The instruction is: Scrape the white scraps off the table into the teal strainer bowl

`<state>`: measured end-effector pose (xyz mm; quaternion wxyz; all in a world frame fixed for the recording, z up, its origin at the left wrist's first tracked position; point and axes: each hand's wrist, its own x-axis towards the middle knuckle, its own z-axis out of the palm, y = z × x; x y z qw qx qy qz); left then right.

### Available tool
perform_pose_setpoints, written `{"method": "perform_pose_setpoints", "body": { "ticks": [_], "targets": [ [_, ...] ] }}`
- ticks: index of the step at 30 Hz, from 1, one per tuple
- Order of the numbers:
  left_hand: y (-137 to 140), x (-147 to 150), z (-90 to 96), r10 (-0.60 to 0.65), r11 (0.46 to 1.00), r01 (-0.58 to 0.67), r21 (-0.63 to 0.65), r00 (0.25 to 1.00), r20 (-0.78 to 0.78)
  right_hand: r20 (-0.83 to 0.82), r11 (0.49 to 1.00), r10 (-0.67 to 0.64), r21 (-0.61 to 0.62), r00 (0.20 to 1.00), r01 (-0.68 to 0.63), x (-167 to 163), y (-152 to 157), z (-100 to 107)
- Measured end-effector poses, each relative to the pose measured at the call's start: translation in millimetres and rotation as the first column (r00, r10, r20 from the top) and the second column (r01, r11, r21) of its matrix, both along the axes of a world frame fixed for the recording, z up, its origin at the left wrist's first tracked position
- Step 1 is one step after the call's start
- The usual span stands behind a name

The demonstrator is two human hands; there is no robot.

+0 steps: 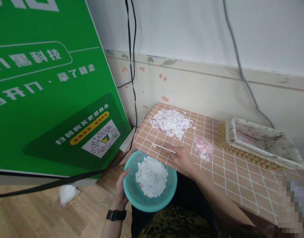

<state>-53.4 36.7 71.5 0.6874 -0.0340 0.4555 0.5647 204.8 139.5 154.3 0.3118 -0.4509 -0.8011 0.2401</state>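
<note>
Left hand (121, 189) clamped on teal basket (152, 207) | right hand (183, 159) pinching white strip (166, 148) | green panel (48, 112) reads "黑科技"

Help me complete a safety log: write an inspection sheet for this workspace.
Surface: brown table with a white grid pattern.
Work items: paper scraps heaped on the table; more inside a teal colander.
Clutter: clear bag with pink and white contents; lined wicker basket; crumpled white item on the wooden floor.
Hands: left hand holds the colander's side; right hand holds a thin pale strip.
Cables: black cord crossing the green panel; grey cable along the wall.
Surroundings: lettered panel at left; lower right corner pixelated.
</note>
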Motion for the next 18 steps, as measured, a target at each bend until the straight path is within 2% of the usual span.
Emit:
{"method": "perform_pose_setpoints", "body": {
  "ticks": [4,6,8,10,12,14,16,18],
  "targets": [
    [1.0,-1.4,0.0,0.002,1.000,-0.003,-0.024,0.999,-0.034,-0.038,0.975,0.222,-0.014,0.974,-0.223,-4.5,-42.0,6.5],
    [-0.1,-1.5,0.3,0.014,0.999,-0.016,-0.028,0.999,-0.050,-0.065,0.972,0.232,-0.019,0.971,-0.234,-1.9,-51.3,8.7],
    [-2.1,-1.2,0.3,0.007,1.000,-0.008,-0.019,0.999,-0.046,-0.080,0.995,0.100,0.021,0.992,-0.099,8.0,-50.7,8.0],
    [-4.4,-0.8,0.2,-0.019,1.000,0.018,-0.017,0.999,-0.037,-0.065,0.991,-0.101,0.085,0.993,0.107,24.7,-42.8,4.3],
    [-6.1,0.0,0.3,-0.027,0.999,0.026,-0.026,0.999,-0.044,-0.023,0.956,-0.257,0.138,0.966,0.258,44.2,-32.4,-1.5],
    [-7.0,1.2,1.1,-0.012,0.999,0.010,-0.040,0.998,-0.065,0.002,0.900,-0.407,0.169,0.913,0.401,61.2,-23.4,-8.2],
    [-7.5,2.5,2.0,0.004,0.999,-0.007,-0.037,0.997,-0.082,0.028,0.864,-0.486,0.168,0.874,0.475,71.9,-18.1,-14.0],
    [-7.9,3.5,2.3,0.010,1.000,-0.012,-0.025,0.996,-0.088,0.040,0.865,-0.490,0.144,0.871,0.480,76.0,-16.9,-17.6]
  ]
}}
